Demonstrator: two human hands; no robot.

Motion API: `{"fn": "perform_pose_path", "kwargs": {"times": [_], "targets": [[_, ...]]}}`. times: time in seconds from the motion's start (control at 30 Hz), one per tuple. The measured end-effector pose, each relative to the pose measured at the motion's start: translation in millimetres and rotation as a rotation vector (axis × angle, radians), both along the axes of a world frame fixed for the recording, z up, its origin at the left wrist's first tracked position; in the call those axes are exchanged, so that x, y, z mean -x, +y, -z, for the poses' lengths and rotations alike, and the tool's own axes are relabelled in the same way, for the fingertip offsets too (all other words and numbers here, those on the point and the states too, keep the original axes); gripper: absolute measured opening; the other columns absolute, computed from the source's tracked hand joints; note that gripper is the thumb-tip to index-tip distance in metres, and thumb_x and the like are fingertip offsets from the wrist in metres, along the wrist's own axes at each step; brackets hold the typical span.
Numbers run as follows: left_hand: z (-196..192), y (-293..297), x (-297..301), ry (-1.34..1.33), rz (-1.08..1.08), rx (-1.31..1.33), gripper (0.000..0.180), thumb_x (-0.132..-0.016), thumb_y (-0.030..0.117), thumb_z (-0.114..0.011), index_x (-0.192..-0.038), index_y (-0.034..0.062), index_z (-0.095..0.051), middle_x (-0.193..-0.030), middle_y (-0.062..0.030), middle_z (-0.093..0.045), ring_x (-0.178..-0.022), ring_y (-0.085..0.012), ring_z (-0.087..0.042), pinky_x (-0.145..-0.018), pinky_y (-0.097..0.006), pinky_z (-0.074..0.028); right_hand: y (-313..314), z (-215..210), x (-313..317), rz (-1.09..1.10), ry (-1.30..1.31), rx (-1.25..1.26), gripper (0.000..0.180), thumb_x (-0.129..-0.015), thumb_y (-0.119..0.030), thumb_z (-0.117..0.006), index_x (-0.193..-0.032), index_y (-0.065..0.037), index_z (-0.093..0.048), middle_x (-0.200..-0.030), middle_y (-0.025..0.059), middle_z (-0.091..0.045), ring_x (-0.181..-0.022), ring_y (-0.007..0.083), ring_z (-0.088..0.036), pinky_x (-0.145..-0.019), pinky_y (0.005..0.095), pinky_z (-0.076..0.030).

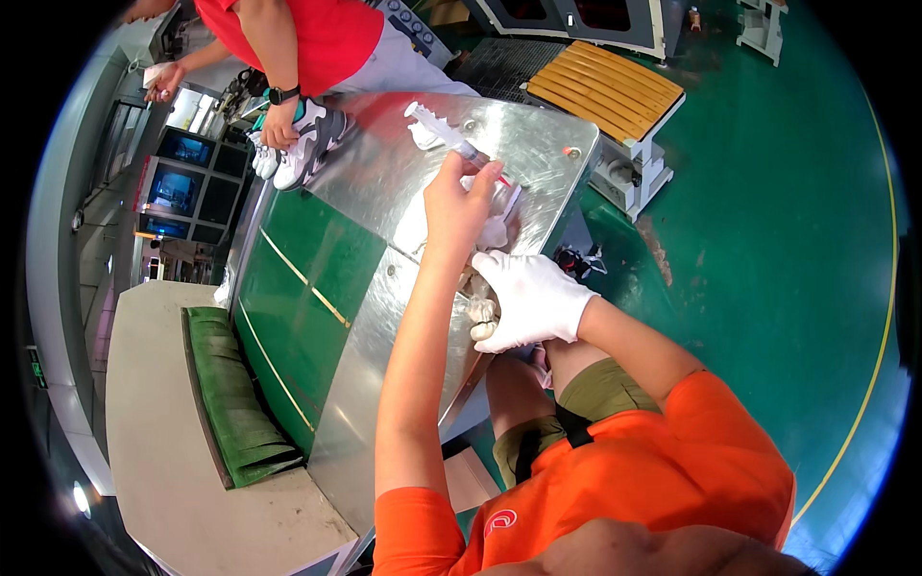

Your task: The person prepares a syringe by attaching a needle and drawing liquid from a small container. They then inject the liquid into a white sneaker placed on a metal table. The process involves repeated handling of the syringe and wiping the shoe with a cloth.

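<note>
My bare left hand (pixel 459 206) pinches a clear plastic syringe (pixel 449 132) between thumb and fingers over the metal table (pixel 379 130). The syringe slants, its white flanged end up and to the left; a small red tip shows past my fingers. My right hand (pixel 540 298), in a white glove, is closed at the table's near edge around a pale, crumpled item (pixel 483 312) that I cannot make out. Just above this glove a loose white cloth (pixel 494 233) lies on the metal. Another white crumpled piece (pixel 424 136) rests behind the syringe.
At the far left a person in a red shirt (pixel 327 48) has a hand by a pair of white-and-grey sneakers (pixel 312 139) on the table's corner. A wooden slatted stand (pixel 607 88) is at the right. A green mat (pixel 235 398) lies on a beige surface (pixel 149 384).
</note>
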State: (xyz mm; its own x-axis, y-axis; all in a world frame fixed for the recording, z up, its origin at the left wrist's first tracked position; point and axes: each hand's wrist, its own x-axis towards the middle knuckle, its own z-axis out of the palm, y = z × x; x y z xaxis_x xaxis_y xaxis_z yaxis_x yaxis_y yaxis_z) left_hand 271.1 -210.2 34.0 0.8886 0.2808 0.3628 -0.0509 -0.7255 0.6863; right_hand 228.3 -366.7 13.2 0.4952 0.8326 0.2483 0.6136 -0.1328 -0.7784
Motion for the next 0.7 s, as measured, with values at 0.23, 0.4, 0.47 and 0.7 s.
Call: {"fn": "perform_pose_path", "kwargs": {"times": [0.23,0.4,0.47,0.7], "targets": [[-14,-13,6,0.096,0.009,0.015,0.026,-0.085,0.022,-0.074,-0.094,0.0011,-0.062,-0.088,-0.0132,-0.072,-0.075,-0.0234,-0.068,-0.07,-0.034,-0.051,0,1,-1,0.031,-0.022,0.021,0.077,-0.06,-0.045,-0.08,-0.111,0.003,-0.048,-0.102,0.0207,-0.06,-0.092,0.0367,-0.064,-0.08,0.0422,-0.052],[-4,-7,3,0.022,0.016,0.0,0.026,-0.086,0.022,-0.073,-0.098,0.001,-0.063,-0.09,-0.0132,-0.072,-0.078,-0.0208,-0.068,-0.072,-0.032,-0.051,1,2,0,0.022,-0.029,0.022,0.079,-0.062,-0.045,-0.079,-0.116,0.003,-0.047,-0.104,0.0214,-0.06,-0.095,0.0374,-0.063,-0.083,0.0431,-0.052],[3,0,2,-0.059,-0.03,0.103,0.028,-0.086,0.023,-0.073,-0.099,-0.0001,-0.064,-0.091,-0.0133,-0.072,-0.08,-0.0194,-0.068,-0.073,-0.031,-0.051,0,0,-1,0.006,-0.03,0.007,0.078,-0.064,-0.044,-0.076,-0.119,0.003,-0.046,-0.107,0.0234,-0.061,-0.098,0.0382,-0.063,-0.086,0.044,-0.051],[-3,8,6,0.019,-0.058,0.145,0.027,-0.092,0.02,-0.07,-0.106,-0.0033,-0.065,-0.095,-0.0076,-0.071,-0.086,-0.0107,-0.065,-0.08,-0.025,-0.049,1,3,-1,0.008,-0.022,0.004,0.084,-0.065,-0.045,-0.075,-0.126,0.002,-0.043,-0.111,0.023,-0.061,-0.1,0.0383,-0.063,-0.088,0.0443,-0.051]]}}
